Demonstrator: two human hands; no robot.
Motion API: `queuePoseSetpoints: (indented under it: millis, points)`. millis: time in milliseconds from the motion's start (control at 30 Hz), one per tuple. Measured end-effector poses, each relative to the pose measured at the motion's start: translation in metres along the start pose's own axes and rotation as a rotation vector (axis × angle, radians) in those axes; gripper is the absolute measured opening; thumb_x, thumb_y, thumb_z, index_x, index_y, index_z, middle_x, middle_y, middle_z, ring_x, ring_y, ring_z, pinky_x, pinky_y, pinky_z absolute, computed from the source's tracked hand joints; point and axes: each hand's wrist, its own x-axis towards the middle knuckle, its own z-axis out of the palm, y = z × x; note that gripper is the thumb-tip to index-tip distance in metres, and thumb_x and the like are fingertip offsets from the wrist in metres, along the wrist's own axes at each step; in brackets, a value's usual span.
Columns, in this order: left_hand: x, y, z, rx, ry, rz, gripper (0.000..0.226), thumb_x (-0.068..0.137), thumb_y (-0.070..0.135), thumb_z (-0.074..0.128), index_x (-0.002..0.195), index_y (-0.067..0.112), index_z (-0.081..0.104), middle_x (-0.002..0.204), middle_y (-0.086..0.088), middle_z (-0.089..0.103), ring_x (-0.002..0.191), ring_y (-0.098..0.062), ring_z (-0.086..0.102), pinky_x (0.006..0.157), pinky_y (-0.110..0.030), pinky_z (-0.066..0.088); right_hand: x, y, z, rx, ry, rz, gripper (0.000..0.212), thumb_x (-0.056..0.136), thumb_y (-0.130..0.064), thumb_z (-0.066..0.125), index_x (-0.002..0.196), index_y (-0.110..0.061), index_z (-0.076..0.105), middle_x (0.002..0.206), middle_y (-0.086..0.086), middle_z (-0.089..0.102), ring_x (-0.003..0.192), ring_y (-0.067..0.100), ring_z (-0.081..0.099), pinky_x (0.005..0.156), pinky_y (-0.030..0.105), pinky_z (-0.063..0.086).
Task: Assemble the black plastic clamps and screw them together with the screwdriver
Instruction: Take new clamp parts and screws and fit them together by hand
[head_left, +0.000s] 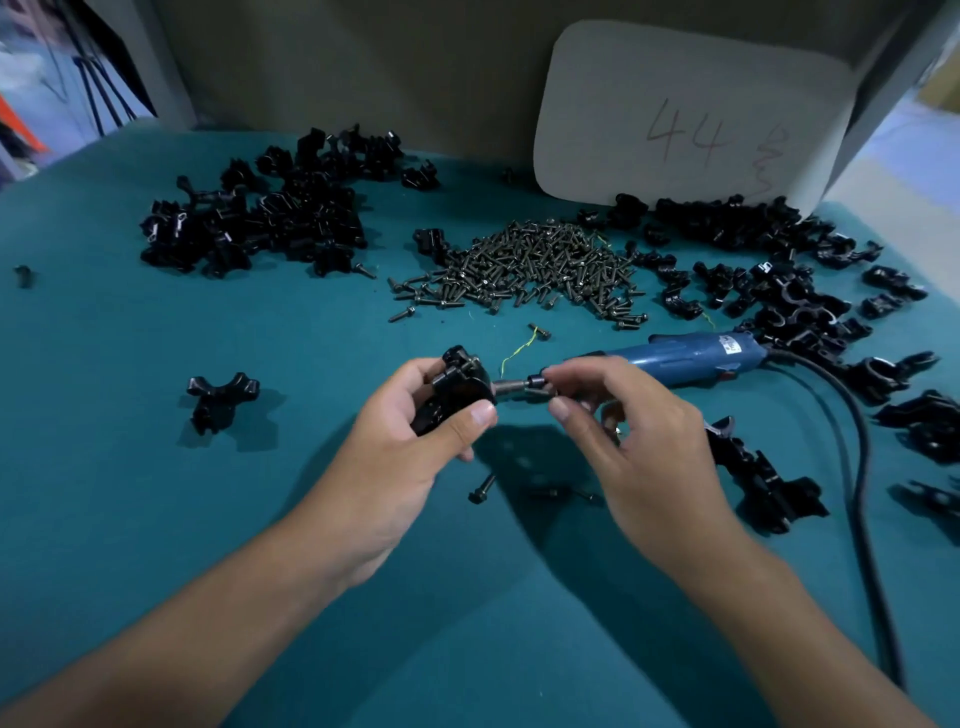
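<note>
Left hand (415, 415) gripping clamp (457, 387), right hand (628, 415) pinching screw (537, 385)

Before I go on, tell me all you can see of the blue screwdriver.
The blue screwdriver is a corded power tool with a blue plastic-looking body, a white label near its rear and a black cable trailing off to the right. It lies roughly level over the teal table, tip pointing left. The right hand holds it near the front; its metal bit meets the black clamp gripped in the left hand.
</note>
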Motion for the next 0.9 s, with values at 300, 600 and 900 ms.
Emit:
queuePoseSetpoints:
  millis: [300,600,900]
  points:
    - [-0.001,0.0,0.003,-0.149,-0.126,0.012,0.038,0.081,0.013,0.067,0.118,0.007,0.061,0.104,-0.002,0.072,0.1,-0.015,0.066,0.082,-0.022,0.054,0.0,-0.006,-0.005,0.043,0.125,-0.145,0.014,0.092,-0.004,0.073,0.105,-0.01,0.076,0.1,-0.004,0.072,0.098,0.003,0.065,0.085,0.011,0.045]
    - [-0.001,0.001,0.004,-0.195,-0.16,-0.013,0.041,0.081,0.013,0.069,0.12,0.006,0.059,0.104,0.0,0.072,0.1,-0.011,0.068,0.079,-0.02,0.054,0.001,-0.009,-0.01,0.013,0.11,-0.244,0.013,0.092,-0.003,0.073,0.103,-0.007,0.078,0.101,0.001,0.074,0.097,0.014,0.069,0.087,0.024,0.052]
    - [-0.003,0.002,0.001,-0.204,-0.228,-0.095,0.048,0.08,0.016,0.072,0.124,0.005,0.057,0.106,-0.002,0.073,0.101,-0.014,0.067,0.077,-0.021,0.054,-0.001,-0.014,-0.016,0.001,0.12,-0.342,0.008,0.092,-0.003,0.074,0.1,-0.003,0.077,0.097,0.001,0.074,0.093,0.019,0.07,0.081,0.036,0.055]
